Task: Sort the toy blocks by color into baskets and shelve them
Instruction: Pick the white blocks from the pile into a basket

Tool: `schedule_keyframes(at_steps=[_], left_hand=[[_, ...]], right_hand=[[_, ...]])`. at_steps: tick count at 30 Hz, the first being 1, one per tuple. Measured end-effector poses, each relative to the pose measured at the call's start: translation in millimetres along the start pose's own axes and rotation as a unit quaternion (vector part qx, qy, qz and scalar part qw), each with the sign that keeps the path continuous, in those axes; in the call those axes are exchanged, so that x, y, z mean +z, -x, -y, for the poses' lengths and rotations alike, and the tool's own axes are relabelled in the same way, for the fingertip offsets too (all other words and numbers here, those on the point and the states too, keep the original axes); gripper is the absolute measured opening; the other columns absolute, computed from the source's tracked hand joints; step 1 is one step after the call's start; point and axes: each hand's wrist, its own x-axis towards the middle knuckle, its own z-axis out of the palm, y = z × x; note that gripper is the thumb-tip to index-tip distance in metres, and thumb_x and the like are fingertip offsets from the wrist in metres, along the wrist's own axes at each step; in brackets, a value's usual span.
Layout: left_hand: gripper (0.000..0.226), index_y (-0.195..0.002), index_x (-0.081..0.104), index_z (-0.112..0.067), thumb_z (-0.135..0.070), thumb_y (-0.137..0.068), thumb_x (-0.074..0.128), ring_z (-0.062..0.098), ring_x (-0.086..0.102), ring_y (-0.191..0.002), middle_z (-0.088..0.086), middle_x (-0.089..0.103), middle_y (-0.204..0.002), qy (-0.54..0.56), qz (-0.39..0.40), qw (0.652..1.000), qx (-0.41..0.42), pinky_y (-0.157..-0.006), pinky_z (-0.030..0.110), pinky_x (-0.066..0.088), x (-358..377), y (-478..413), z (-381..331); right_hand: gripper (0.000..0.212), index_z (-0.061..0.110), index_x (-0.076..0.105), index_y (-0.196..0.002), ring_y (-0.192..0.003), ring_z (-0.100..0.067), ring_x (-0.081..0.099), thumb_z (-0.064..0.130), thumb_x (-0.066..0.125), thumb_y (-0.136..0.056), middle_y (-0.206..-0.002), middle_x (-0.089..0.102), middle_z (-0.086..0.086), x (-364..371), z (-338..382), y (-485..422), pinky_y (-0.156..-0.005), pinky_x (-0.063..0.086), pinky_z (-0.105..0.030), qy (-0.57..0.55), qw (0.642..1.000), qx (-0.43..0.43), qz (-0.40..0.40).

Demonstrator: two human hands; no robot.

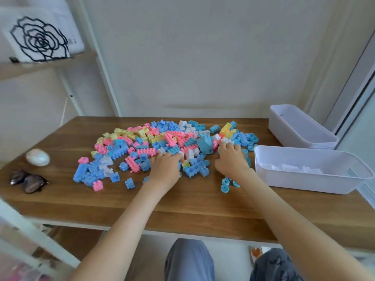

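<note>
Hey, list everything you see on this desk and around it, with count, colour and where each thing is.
Plastic toy blocks: many, blue, pink, yellow and white, mixed pile mid-table.
Round blue wheel pieces: a few, blue, near edge of the pile by the right wrist.
White plastic basket: one, white, right end of table, nearest.
White blocks: several, white, inside that basket.
Stack of white plastic baskets: count unclear, white, far right corner.
Egg-shaped pale stone: one, whitish, left end.
Dark sunglasses: one pair, in front of the stone.
Brown wooden table: one, under everything.
White bag with black rose drawing: one, on the wooden shelf, upper left.
Left hand: on the pile's near edge.
Right hand: on the pile's right side.
</note>
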Motion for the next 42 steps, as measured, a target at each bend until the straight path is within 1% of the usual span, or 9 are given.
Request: schedule_keyframes(at_steps=[8,14,21,26,29,34,36,39,42], left_hand=[[0.03,-0.126,0.051,-0.02,-0.022,-0.1,0.036,0.027,0.044,-0.12,0.004,0.055,-0.122,-0.003,-0.051,0.998,0.022,-0.099,0.041,0.031,3.2,-18.3,-20.6],[0.046,-0.132,0.046,-0.014,-0.044,-0.097,0.044,0.027,0.038,-0.129,0.006,0.051,-0.133,-0.054,-0.025,0.998,-0.037,-0.104,0.044,0.027,9.0,-37.4,-42.9],[0.032,-0.126,0.05,-0.016,-0.03,-0.096,0.049,0.027,0.039,-0.127,0.007,0.052,-0.129,-0.027,-0.041,0.997,-0.06,-0.104,0.045,0.028,12.5,-41.1,-48.9],[0.016,-0.111,0.053,-0.019,-0.019,-0.096,0.047,0.026,0.045,-0.114,0.004,0.058,-0.115,-0.005,-0.079,0.996,-0.03,-0.097,0.041,0.029,12.7,-30.5,-46.5],[0.023,-0.118,0.05,-0.015,-0.025,-0.099,0.043,0.023,0.051,-0.106,0.003,0.06,-0.108,0.025,-0.154,0.987,-0.03,-0.094,0.038,0.03,10.8,-26.3,-45.7],[0.028,-0.115,0.042,-0.01,-0.025,-0.094,0.054,0.013,0.052,-0.076,-0.002,0.051,-0.084,0.194,-0.211,0.958,-0.018,-0.09,0.035,0.04,1.3,-23.7,-56.3],[0.037,-0.12,0.039,-0.011,-0.022,-0.092,0.059,0.009,0.052,-0.071,0.002,0.054,-0.095,0.32,-0.224,0.92,-0.025,-0.077,0.027,0.049,-1.5,-21.4,-63.7],[0.04,-0.127,0.044,-0.01,-0.022,-0.092,0.059,0.009,0.055,-0.082,0.004,0.053,-0.111,0.408,-0.212,0.886,-0.058,-0.059,0.011,0.041,-4.2,-22.6,-70.3],[0.02,-0.11,0.054,-0.011,-0.022,-0.093,0.056,0.011,0.058,-0.079,0.001,0.059,-0.094,0.521,-0.127,0.836,-0.113,-0.064,0.018,0.046,-6.7,-28.8,-72.4]], right_hand=[[0.036,0.015,0.042,-0.127,-0.121,-0.029,0.036,0.021,0.041,-0.092,-0.131,0.045,-0.008,-0.1,-4.2,-0.5,-0.101,0.029,-0.045,-0.046,0.998,-0.045,0.006],[0.012,0.012,0.051,-0.099,-0.093,-0.023,0.053,0.008,0.045,-0.09,-0.101,0.06,-0.007,-13.6,-13.0,0.7,-0.083,0.048,-0.04,-0.13,0.991,-0.031,-0.029],[0.039,0.014,0.045,-0.128,-0.112,-0.026,0.053,0.016,0.054,-0.09,-0.121,0.057,-0.007,-5.8,-23.5,7.4,-0.094,0.046,-0.043,-0.141,0.988,-0.033,0.057],[0.034,0.012,0.044,-0.128,-0.096,-0.022,0.059,0.01,0.044,-0.094,-0.114,0.061,-0.011,0.2,-18.4,8.3,-0.074,0.049,-0.029,-0.194,0.98,-0.024,0.03],[0.036,0.011,0.042,-0.128,-0.09,-0.016,0.054,0.008,0.047,-0.092,-0.113,0.057,-0.009,-3.3,-13.6,10.1,-0.067,0.041,-0.019,-0.228,0.973,-0.039,-0.006],[0.033,0.011,0.042,-0.125,-0.067,-0.005,0.044,0.005,0.048,-0.092,-0.092,0.047,0.0,-15.2,-8.2,12.1,-0.055,0.03,-0.012,-0.287,0.955,-0.053,-0.063],[0.034,0.013,0.042,-0.125,-0.072,-0.007,0.049,0.006,0.048,-0.093,-0.094,0.052,0.001,-19.7,-7.2,14.2,-0.057,0.036,-0.014,-0.321,0.944,-0.053,-0.061],[0.029,0.014,0.049,-0.122,-0.083,-0.009,0.053,0.007,0.045,-0.094,-0.105,0.053,0.002,-28.0,-6.3,19.3,-0.064,0.042,-0.013,-0.35,0.933,-0.067,-0.06],[0.028,0.013,0.059,-0.113,-0.092,-0.012,0.054,0.004,0.043,-0.093,-0.109,0.054,0.004,-38.6,-4.4,23.8,-0.07,0.044,-0.011,-0.386,0.917,-0.075,-0.067]])
